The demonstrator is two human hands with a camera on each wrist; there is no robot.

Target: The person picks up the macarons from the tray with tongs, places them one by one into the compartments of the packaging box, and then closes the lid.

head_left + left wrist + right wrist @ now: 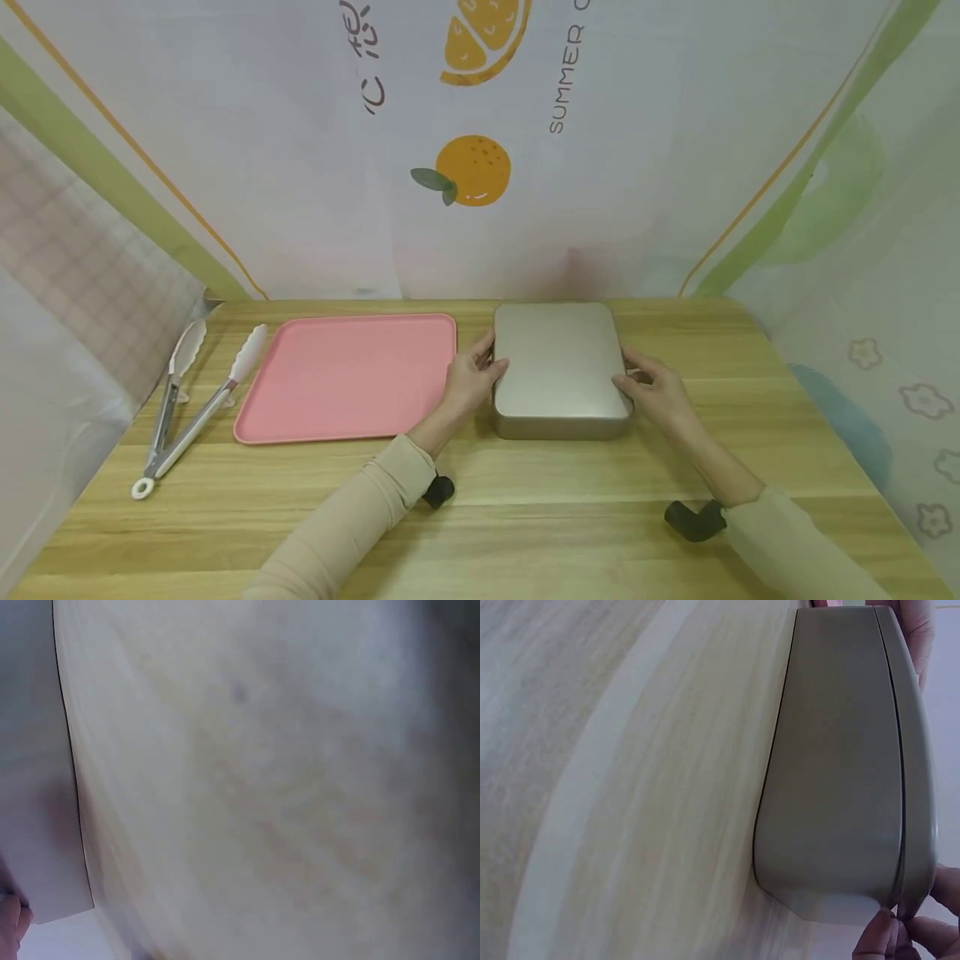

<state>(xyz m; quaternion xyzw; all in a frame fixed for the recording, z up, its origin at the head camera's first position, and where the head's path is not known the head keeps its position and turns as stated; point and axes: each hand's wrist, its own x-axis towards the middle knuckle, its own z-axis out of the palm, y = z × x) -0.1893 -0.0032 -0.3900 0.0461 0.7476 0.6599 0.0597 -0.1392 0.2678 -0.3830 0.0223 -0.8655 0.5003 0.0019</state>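
Note:
A closed rectangular metal tin box with rounded corners stands on the wooden table between both hands. My left hand grips the left edge of its lid, thumb on top and fingers down the side. On the opposite edge my right hand pinches the lid, thumb near the top rim. Up close in the right wrist view, a thin dark seam separates the lid from the box's body, and the fingertips meet at that seam. What the tin contains is hidden.
To the left lies a pink tray. Beyond it, a pair of tongs with white scalloped tips rests spread apart near the table's left edge. A printed curtain hangs behind the wooden table.

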